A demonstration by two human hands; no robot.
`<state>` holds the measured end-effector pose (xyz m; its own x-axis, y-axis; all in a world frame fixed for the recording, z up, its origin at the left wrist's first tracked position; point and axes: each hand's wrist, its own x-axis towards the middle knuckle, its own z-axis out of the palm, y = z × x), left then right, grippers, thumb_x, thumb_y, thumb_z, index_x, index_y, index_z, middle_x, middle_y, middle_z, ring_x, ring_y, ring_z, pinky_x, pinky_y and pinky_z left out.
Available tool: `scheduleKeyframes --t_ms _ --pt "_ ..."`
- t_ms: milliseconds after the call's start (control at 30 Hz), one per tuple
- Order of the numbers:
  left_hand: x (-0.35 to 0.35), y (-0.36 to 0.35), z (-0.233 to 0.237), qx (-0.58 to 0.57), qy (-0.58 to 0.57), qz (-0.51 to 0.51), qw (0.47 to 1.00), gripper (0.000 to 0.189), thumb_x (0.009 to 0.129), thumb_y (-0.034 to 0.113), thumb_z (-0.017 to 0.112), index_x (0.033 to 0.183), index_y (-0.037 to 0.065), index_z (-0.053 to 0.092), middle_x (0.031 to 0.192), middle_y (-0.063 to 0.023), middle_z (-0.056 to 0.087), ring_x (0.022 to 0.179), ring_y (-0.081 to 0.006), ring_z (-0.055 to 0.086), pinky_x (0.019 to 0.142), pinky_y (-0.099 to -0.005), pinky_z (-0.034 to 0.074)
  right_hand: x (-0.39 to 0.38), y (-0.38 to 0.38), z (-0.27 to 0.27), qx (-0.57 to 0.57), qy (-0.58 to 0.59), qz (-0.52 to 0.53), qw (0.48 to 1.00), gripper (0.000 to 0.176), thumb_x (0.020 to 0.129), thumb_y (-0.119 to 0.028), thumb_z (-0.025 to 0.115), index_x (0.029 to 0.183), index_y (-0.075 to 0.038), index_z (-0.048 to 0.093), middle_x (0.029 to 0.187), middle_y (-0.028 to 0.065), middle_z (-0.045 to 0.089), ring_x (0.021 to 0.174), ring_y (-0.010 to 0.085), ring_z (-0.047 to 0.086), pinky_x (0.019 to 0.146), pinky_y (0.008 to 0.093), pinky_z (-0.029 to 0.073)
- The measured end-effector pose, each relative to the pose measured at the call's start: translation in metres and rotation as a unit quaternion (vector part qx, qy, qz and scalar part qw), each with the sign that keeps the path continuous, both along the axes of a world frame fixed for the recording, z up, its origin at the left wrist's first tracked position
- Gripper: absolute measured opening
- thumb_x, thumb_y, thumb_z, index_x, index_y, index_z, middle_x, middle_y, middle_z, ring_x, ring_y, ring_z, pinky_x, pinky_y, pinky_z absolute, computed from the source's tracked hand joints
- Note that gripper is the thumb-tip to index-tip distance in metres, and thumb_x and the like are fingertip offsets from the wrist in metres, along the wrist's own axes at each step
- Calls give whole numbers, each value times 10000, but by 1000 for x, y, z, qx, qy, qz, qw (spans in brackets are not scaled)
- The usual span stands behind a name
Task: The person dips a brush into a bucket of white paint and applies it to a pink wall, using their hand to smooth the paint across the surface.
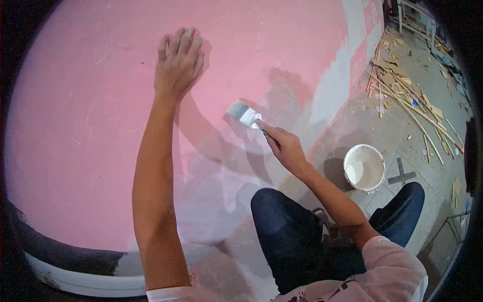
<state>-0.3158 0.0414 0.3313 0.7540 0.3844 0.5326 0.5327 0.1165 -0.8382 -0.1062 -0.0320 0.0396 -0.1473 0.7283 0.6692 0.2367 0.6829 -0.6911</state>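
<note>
My right hand is closed round the handle of a wide paintbrush, whose pale bristles lie close over the pink wall. Whitish paint coats the brush's metal band. Up and to the left, my left hand rests against the pink surface, fingers stretched out and holding nothing. White-grey paint covers a strip of the wall at the right, and thinner whitish smears show below the brush. A white bucket with pale paint inside stands on the floor right of my right forearm.
Long thin wooden sticks and broken scraps litter the floor at the upper right. Dark tape forms a cross beside the bucket. My bent knees are close below the wall. A black band and white edge run along the lower left.
</note>
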Motion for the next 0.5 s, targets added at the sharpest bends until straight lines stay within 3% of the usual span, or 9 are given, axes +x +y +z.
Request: scheduleKeyframes --t_ms 67,233,333,400,500 --pt "0 -2 -3 -6 1 2 1000 370 965 348 633 1293 180 600 1420 8 553 1368 -185 479 1165 -474 345 -3 -4 -3 1 -33 9 999 462 1004 -157 599 1464 -191 576 833 190 645 789 402 679 671 497 548" --pt "1 -2 -2 0 -1 -6 1000 391 966 349 633 1313 174 590 1429 6 546 1377 -188 471 1164 -475 356 -22 40 -122 -54 -207 -11 977 420 1013 -130 541 1423 -206 596 834 204 673 792 407 685 700 531 550" --pt "-5 2 -3 -30 -11 29 999 471 988 385 599 1411 183 556 1511 -21 497 1436 -207 424 1231 -497 244 18 39 -167 -95 -245 -26 965 364 998 -116 546 1339 -191 653 799 243 676 768 434 683 738 554 550" --pt "-1 -4 -5 -19 -14 12 1000 431 977 369 614 1360 176 574 1478 -7 520 1416 -198 442 1195 -486 309 68 19 -179 -83 -78 -9 993 327 994 -160 591 1311 -145 670 788 259 674 750 445 683 720 541 543" --pt "3 3 2 -4 -11 15 1000 401 980 350 608 1340 175 581 1475 -1 525 1415 -193 441 1186 -485 324 153 -14 -153 -194 -72 -78 975 317 1006 -186 615 1309 -107 664 808 248 680 705 404 676 692 491 533"
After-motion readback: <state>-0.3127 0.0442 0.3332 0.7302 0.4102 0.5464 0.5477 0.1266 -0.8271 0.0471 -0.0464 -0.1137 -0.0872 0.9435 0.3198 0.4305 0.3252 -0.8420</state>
